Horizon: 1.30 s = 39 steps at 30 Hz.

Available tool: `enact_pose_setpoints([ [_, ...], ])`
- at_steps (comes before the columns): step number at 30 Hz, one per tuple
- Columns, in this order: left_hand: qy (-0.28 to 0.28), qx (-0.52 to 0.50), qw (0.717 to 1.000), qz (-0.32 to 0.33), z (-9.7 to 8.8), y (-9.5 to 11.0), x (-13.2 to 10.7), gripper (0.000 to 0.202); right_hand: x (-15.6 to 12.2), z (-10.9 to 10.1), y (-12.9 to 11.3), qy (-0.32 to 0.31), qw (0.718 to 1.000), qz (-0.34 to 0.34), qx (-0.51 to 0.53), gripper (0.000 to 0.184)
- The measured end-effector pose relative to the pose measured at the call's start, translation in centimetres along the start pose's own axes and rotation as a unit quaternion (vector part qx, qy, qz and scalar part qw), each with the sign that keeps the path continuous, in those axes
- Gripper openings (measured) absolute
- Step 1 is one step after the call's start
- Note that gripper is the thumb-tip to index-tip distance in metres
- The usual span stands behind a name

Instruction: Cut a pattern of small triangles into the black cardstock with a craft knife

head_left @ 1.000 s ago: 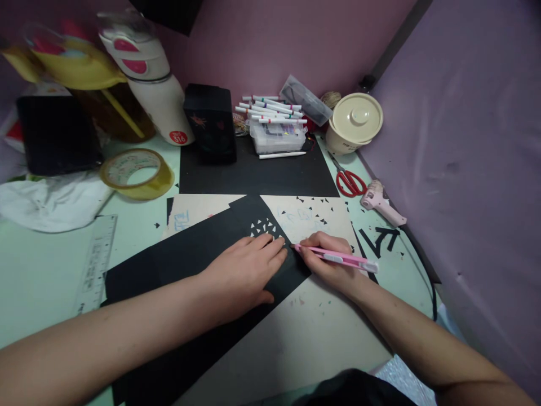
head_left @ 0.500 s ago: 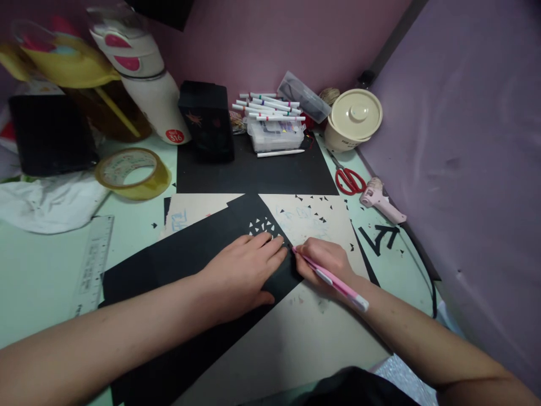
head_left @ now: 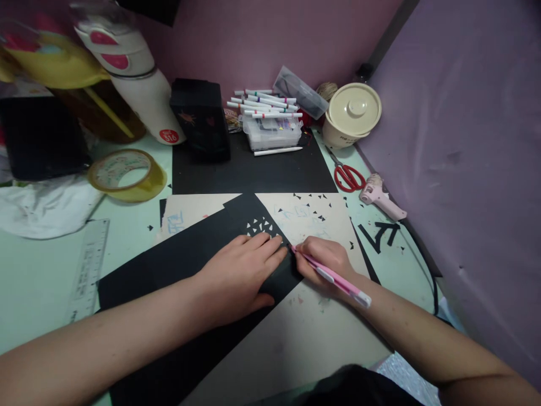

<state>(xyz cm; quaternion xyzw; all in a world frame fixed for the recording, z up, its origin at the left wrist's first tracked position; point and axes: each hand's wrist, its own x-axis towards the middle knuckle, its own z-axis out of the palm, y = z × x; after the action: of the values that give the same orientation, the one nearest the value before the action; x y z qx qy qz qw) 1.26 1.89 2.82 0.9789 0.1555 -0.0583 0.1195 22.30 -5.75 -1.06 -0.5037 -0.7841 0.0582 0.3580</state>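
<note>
My left hand (head_left: 240,272) lies flat, fingers stretched out, on a long black paper sheet (head_left: 177,265) and presses it to the table. Small triangular holes (head_left: 260,226) are cut in the sheet just beyond my fingertips. My right hand (head_left: 323,260) is closed around a pink craft knife (head_left: 333,277), whose tip touches the black sheet's edge right beside my left fingertips. Under the sheet lies a beige cardboard board (head_left: 308,338) scattered with tiny black triangle scraps (head_left: 313,198).
Red scissors (head_left: 347,176) and a pink glue gun (head_left: 380,200) lie at the right. A cream lidded pot (head_left: 353,115), a marker box (head_left: 270,121), a black box (head_left: 198,118), a tape roll (head_left: 127,175) and a clear ruler (head_left: 88,265) ring the work area.
The knife's rear end swung from pointing right to pointing down toward me, the tip staying at the sheet's edge. My left hand stayed put. The view drifted slightly.
</note>
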Motion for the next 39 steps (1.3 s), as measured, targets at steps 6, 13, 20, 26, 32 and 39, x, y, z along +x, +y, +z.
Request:
enact_pose_setpoints([
  [6, 0.002, -0.004, 1.0, 0.008, -0.31, -0.1, 0.21, 0.073, -0.09, 0.09, 0.12, 0.007, 1.0, 0.004, -0.002, 0.022],
  [13, 0.011, -0.004, 1.0, 0.005, -0.21, 0.08, 0.23, 0.073, -0.16, 0.19, 0.06, 0.007, 1.0, -0.01, -0.027, 0.023],
  [20, 0.0, -0.005, 1.0, 0.004, -0.3, 0.14, 0.24, 0.073, -0.48, 0.09, 0.15, 0.034, 0.999, -0.01, 0.008, 0.017],
  [26, -0.003, -0.01, 1.0, 0.001, -0.28, 0.05, 0.25, 0.073, -0.15, 0.04, 0.0, 0.021, 1.0, -0.013, 0.006, 0.018],
  [32, -0.004, -0.015, 1.0, 0.005, -0.37, 0.0, 0.15, 0.073, -0.34, 0.18, 0.22, 0.021, 1.0, -0.019, -0.009, 0.017],
  [39, -0.01, -0.024, 1.0, 0.004, -0.69, -0.15, 0.3, 0.071, -0.29, 0.15, 0.3, 0.007, 1.0, -0.021, -0.022, 0.016],
])
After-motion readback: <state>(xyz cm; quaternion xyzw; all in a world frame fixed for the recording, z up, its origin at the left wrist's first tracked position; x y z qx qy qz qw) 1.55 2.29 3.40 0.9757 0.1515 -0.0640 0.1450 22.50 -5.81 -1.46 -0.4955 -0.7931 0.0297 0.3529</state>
